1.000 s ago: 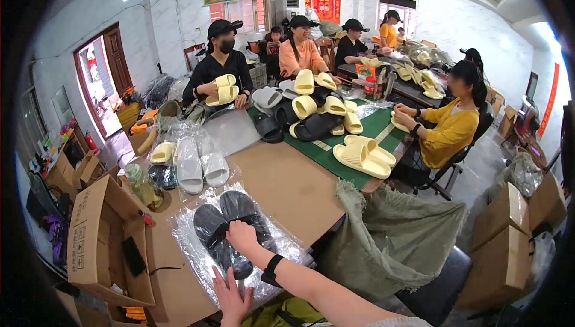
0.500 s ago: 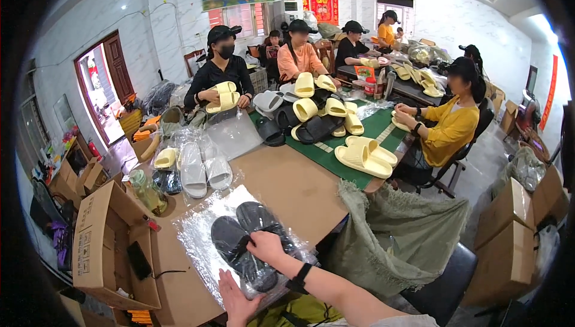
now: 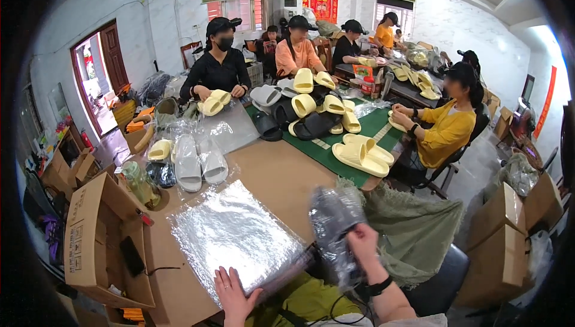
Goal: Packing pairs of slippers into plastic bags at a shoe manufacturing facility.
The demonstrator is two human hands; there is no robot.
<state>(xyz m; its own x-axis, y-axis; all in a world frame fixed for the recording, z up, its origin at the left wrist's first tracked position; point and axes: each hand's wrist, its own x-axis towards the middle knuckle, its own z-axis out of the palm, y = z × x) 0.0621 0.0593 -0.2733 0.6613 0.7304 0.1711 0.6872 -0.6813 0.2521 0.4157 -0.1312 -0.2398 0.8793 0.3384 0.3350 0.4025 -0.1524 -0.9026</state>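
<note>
My right hand [image 3: 363,244] is closed on a clear plastic bag of black slippers [image 3: 336,228], blurred by motion, held past the table's right edge. My left hand [image 3: 232,291] rests flat, fingers apart, on the near edge of a stack of shiny clear plastic bags [image 3: 236,231]. That stack lies on the brown tabletop [image 3: 269,165]. Beyond it are bagged grey slippers [image 3: 200,162]. On a green mat [image 3: 374,126] farther off sits a pile of yellow, black and grey slippers [image 3: 305,108].
An open cardboard box [image 3: 90,249] holding a dark phone stands at the left, beside a plastic bottle [image 3: 141,184]. A green cloth sack [image 3: 413,219] drapes over a chair [image 3: 437,276] at the right. Several people sit around the tables; cartons [image 3: 497,255] stand far right.
My right hand has lifted the bagged black slippers off the bag stack and carried them right, past the table edge. My left hand stays on the stack.
</note>
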